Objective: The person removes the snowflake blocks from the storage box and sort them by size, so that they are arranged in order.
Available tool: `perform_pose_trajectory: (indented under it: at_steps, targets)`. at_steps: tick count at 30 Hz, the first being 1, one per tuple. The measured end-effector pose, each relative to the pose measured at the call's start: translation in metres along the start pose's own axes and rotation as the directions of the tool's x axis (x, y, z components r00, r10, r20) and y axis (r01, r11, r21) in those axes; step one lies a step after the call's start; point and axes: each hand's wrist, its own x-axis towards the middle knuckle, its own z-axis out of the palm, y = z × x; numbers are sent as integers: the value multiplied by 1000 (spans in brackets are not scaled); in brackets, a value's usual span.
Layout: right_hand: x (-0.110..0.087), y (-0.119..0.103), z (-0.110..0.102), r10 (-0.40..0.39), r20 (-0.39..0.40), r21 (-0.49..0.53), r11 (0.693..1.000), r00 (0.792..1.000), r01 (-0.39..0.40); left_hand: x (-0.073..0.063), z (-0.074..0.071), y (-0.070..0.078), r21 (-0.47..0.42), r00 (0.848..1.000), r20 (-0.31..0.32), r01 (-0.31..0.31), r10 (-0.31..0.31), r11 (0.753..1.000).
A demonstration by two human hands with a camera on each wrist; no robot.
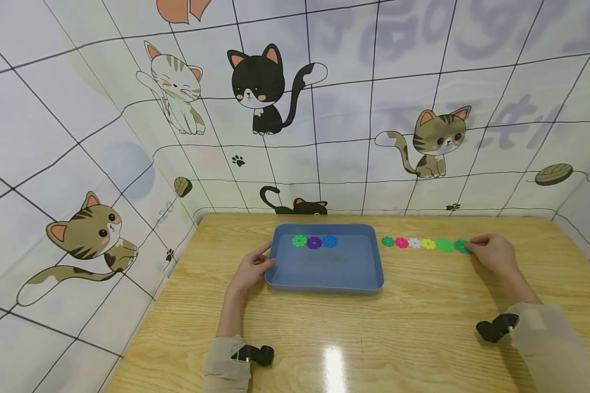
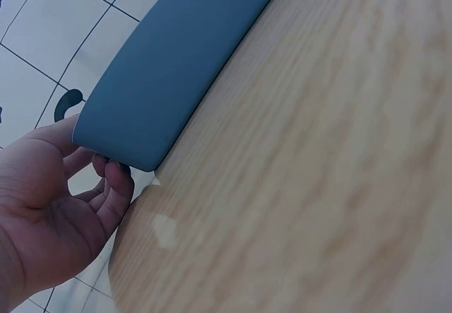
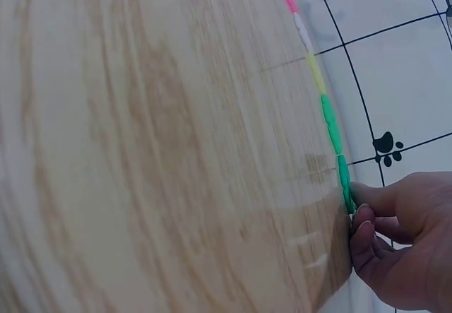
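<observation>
A shallow blue-grey tray (image 1: 324, 273) lies on the wooden table, and my left hand (image 1: 249, 272) grips its left end. Around that end the fingers (image 2: 116, 189) curl, as the left wrist view shows. Inside the tray, near its far wall, a green snowflake disc (image 1: 299, 240), a purple one (image 1: 314, 243) and a blue one (image 1: 330, 241) lie side by side. To the right of the tray, my right hand (image 1: 495, 254) pinches a dark green snowflake disc (image 1: 462, 246) at the right end of a row of flat discs.
Leftward along that row come a light green disc (image 1: 444, 245), a yellow one (image 1: 429, 244), a white one (image 1: 415, 243), a pink one (image 1: 401, 243) and another dark green one (image 1: 388, 241). Behind the table (image 1: 373, 338) rises a cat-print wall covering (image 1: 344, 164).
</observation>
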Motion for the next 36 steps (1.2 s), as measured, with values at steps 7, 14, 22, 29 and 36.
perform_pose_trajectory:
  at_steps: [7,14,22,29,36]
  targets:
    - [-3,-1,2,-39,-51,11,999,998,39,-1,0,0,-1,1000,-4,-2,2,1000]
    - [-3,-20,6,-131,-99,21,991,986,134,0,-1,-2,3,1000,-14,-4,4,1000]
    - [-8,-62,12,-227,-56,109,967,972,232,-1,-1,-1,-5,1000,-4,-14,14,1000]
    - [-17,-101,23,-303,-28,184,935,953,303,-2,-1,1,16,1000,4,-26,26,1000]
    - [-22,-134,40,-355,27,232,912,934,340,1,-2,-6,14,995,29,-97,97,995]
